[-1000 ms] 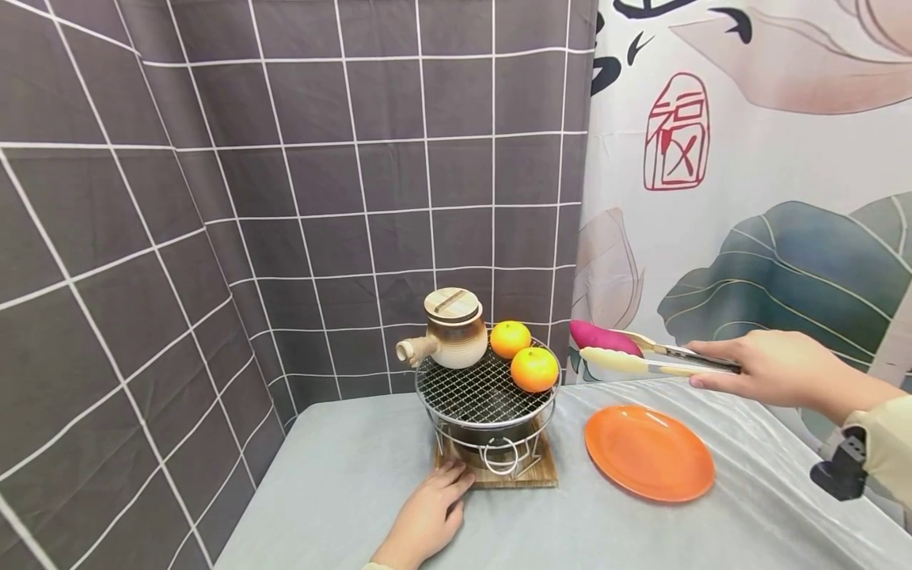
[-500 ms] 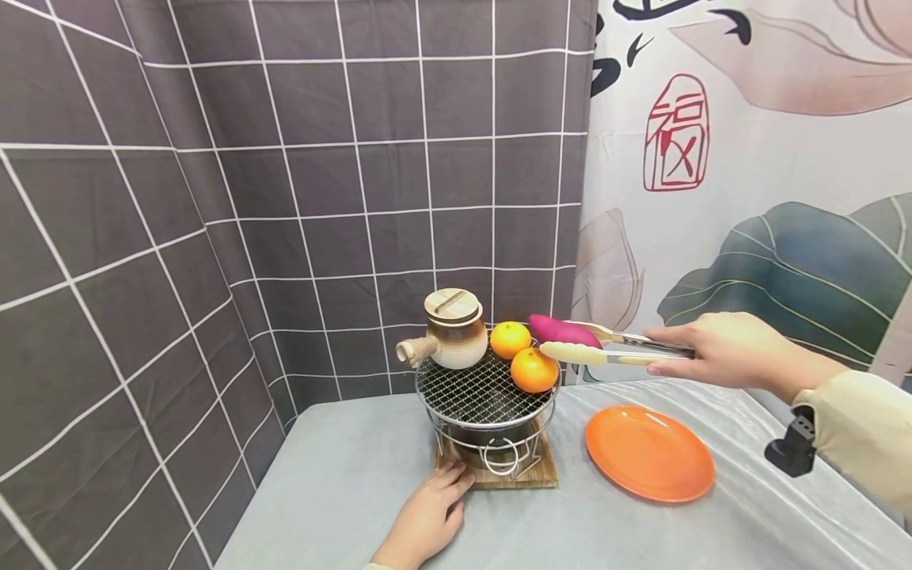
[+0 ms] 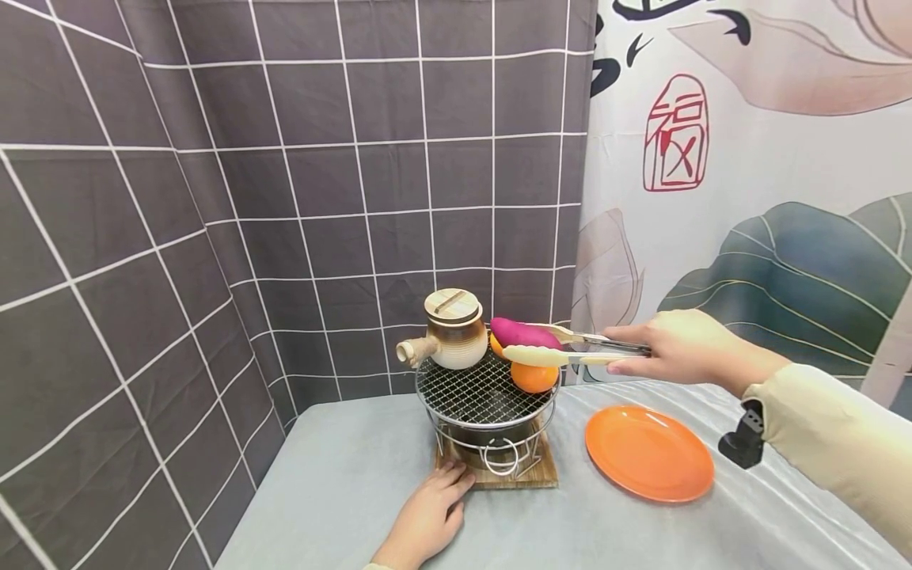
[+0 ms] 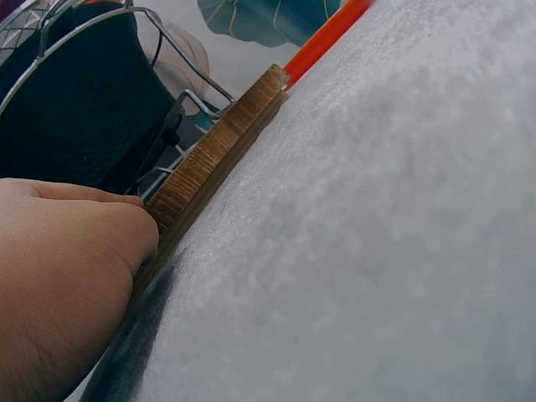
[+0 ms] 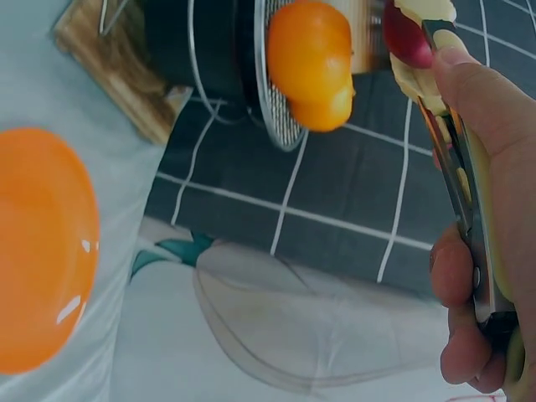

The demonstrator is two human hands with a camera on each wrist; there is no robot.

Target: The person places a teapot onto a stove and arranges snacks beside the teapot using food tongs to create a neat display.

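My right hand (image 3: pixel 680 348) grips a pair of metal tongs (image 3: pixel 536 356) with cream scalloped tips. Between those tips is a magenta, pointed sweet potato (image 3: pixel 526 332), held above the right side of the wire mesh (image 3: pixel 466 394) on a round tabletop stove (image 3: pixel 477 443). One tangerine (image 3: pixel 536 378) shows below the tongs; a second tangerine (image 3: pixel 496 346) is mostly hidden behind the sweet potato. A clay teapot (image 3: pixel 457 347) with a wooden lid stands at the mesh's back left. My left hand (image 3: pixel 427 511) rests its fingers on the front left corner of the wooden board (image 3: pixel 545 473) under the stove.
An orange oval plate (image 3: pixel 648 455) lies on the grey cloth (image 3: pixel 328 483) right of the stove. A dark checked curtain (image 3: pixel 370 174) hangs behind and to the left. A white printed curtain (image 3: pixel 620 158) hangs at the back right.
My right hand has moved left with the tongs and sweet potato, from above the plate's far side to over the mesh, now covering much of the tangerines. My left hand has stayed put.
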